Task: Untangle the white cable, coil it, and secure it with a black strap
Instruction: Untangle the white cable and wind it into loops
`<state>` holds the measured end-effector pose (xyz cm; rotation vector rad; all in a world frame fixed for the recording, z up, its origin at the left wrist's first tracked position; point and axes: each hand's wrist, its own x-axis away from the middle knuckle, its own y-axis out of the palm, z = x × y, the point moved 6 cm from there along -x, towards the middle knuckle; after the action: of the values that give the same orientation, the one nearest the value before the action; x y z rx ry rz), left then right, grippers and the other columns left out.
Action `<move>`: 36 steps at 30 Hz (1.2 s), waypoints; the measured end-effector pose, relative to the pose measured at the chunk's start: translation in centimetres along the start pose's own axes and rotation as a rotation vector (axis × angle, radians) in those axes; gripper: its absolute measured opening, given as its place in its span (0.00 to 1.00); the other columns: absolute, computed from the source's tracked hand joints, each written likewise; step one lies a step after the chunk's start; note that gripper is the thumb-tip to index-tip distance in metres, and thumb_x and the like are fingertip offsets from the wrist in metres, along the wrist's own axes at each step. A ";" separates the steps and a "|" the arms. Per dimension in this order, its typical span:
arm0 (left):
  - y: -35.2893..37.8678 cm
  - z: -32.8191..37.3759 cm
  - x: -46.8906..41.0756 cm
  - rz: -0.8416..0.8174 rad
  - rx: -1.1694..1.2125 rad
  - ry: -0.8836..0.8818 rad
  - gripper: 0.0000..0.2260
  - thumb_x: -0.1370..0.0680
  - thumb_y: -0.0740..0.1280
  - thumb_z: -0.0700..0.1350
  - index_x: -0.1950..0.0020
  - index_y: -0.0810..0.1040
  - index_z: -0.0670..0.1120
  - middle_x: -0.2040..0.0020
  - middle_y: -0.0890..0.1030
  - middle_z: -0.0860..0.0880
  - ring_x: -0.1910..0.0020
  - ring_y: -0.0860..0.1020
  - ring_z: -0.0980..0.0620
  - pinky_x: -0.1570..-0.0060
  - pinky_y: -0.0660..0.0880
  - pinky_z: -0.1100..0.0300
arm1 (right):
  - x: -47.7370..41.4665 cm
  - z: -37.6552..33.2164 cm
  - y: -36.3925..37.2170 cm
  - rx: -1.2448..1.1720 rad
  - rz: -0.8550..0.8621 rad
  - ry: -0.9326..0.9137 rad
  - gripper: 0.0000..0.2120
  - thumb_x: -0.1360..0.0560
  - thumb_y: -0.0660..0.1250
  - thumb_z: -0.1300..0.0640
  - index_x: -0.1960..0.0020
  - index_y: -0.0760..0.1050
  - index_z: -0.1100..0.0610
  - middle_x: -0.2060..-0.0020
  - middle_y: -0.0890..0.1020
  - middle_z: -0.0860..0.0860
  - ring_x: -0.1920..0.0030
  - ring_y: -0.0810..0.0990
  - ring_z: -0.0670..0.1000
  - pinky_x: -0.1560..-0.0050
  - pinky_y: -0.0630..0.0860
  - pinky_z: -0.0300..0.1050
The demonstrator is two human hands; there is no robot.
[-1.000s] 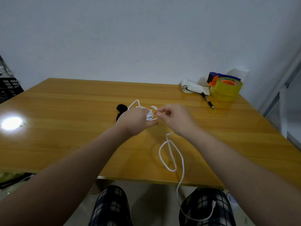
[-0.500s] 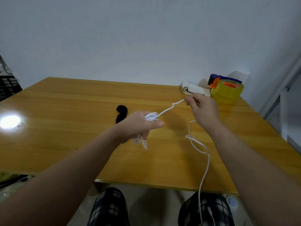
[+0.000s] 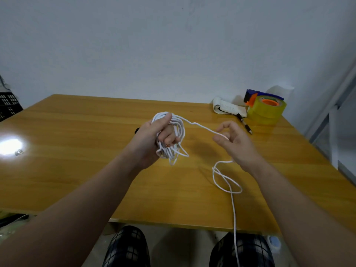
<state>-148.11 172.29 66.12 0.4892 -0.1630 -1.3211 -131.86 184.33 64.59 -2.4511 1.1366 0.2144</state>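
My left hand (image 3: 154, 137) grips a bundle of white cable (image 3: 178, 128) wound in several loops, held upright above the wooden table (image 3: 77, 170). One strand runs from the bundle's top rightward to my right hand (image 3: 233, 143), whose thumb and curled fingers pinch it. Below that hand the cable makes a loose loop (image 3: 227, 182) on the table and trails off the front edge between my knees. The black strap (image 3: 137, 130) is almost hidden behind my left hand; only a dark sliver shows.
At the back right stand a yellow tape roll in a blue and orange dispenser (image 3: 266, 108), a white paper roll (image 3: 225, 108) and a pen (image 3: 244, 123). A small clear object (image 3: 18, 152) lies in the glare at the left. A wall runs behind the table.
The left hand has turned upright and the bundle in it has grown by a loop. The right hand came back down and left from the far right, and slack cable has looped on the table.
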 end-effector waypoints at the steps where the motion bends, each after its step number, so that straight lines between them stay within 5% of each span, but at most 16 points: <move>1: -0.3 -0.1 -0.1 0.006 0.006 -0.015 0.22 0.24 0.62 0.50 0.78 0.64 0.49 0.80 0.61 0.53 0.78 0.64 0.56 0.64 0.75 0.62 | -0.1 -0.1 -0.4 -0.014 0.052 -0.033 0.07 0.24 0.65 0.63 0.57 0.70 0.54 0.71 0.69 0.50 0.77 0.67 0.40 0.75 0.63 0.29; 6: 0.9 -1.5 0.4 -0.107 -0.102 -0.139 0.23 0.23 0.62 0.52 0.78 0.64 0.49 0.80 0.61 0.52 0.78 0.63 0.54 0.61 0.74 0.60 | -1.0 -0.7 -3.0 0.066 0.418 -0.085 0.10 0.21 0.62 0.58 0.61 0.69 0.51 0.69 0.71 0.46 0.70 0.68 0.41 0.68 0.66 0.39; 12: 3.9 -2.5 0.9 -0.201 -0.103 -0.198 0.20 0.23 0.62 0.50 0.74 0.67 0.49 0.80 0.62 0.52 0.79 0.64 0.55 0.64 0.75 0.60 | -2.6 -1.4 -2.9 0.408 0.490 -0.031 0.18 0.18 0.53 0.52 0.66 0.68 0.53 0.72 0.71 0.47 0.70 0.69 0.48 0.67 0.63 0.45; 17: 5.1 -0.9 -0.6 -0.089 -0.062 -0.104 0.18 0.21 0.57 0.35 0.71 0.66 0.45 0.76 0.65 0.50 0.76 0.68 0.54 0.60 0.75 0.59 | -2.3 3.2 3.3 0.748 -0.124 0.240 0.13 0.21 0.56 0.53 0.60 0.75 0.54 0.60 0.81 0.56 0.58 0.78 0.57 0.57 0.73 0.50; 21: 2.8 0.6 -2.8 0.075 0.041 -0.019 0.13 0.20 0.55 0.36 0.64 0.69 0.40 0.68 0.74 0.45 0.68 0.77 0.49 0.56 0.74 0.53 | -0.4 1.0 6.8 1.058 -0.292 -0.057 0.14 0.19 0.55 0.48 0.41 0.74 0.52 0.45 0.80 0.53 0.45 0.78 0.56 0.57 0.69 0.47; 25: -0.8 1.4 -3.8 0.326 -0.018 0.064 0.14 0.19 0.57 0.38 0.62 0.75 0.37 0.62 0.75 0.42 0.63 0.76 0.47 0.60 0.74 0.52 | 1.4 0.8 7.5 1.021 -0.497 -0.074 0.21 0.20 0.55 0.55 0.28 0.62 0.43 0.37 0.77 0.51 0.38 0.75 0.57 0.44 0.73 0.50; 28: -3.1 1.0 -3.8 0.489 -0.003 0.105 0.14 0.19 0.59 0.38 0.62 0.78 0.38 0.58 0.77 0.42 0.61 0.78 0.50 0.52 0.75 0.50 | 2.2 0.3 6.6 0.786 -0.460 -0.072 0.19 0.20 0.58 0.57 0.30 0.68 0.50 0.36 0.77 0.52 0.37 0.74 0.55 0.41 0.71 0.48; 32: -3.8 -0.6 -3.9 0.579 -0.353 0.090 0.14 0.21 0.63 0.46 0.43 0.73 0.36 0.57 0.77 0.44 0.63 0.79 0.51 0.62 0.76 0.56 | 2.2 -0.1 5.5 0.490 -0.306 -0.042 0.09 0.22 0.63 0.60 0.43 0.76 0.58 0.63 0.78 0.47 0.59 0.79 0.53 0.59 0.76 0.47; 36: -2.6 -0.6 -4.1 0.562 -0.721 0.095 0.19 0.23 0.64 0.53 0.41 0.68 0.40 0.52 0.75 0.45 0.55 0.77 0.48 0.57 0.75 0.53 | 2.1 0.3 4.8 0.289 -0.268 0.112 0.10 0.24 0.66 0.64 0.44 0.75 0.56 0.63 0.82 0.55 0.68 0.81 0.48 0.63 0.79 0.40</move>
<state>-151.19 175.95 65.14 -0.1134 0.2417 -0.7249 -134.11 180.31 62.19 -2.3427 0.8042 -0.1599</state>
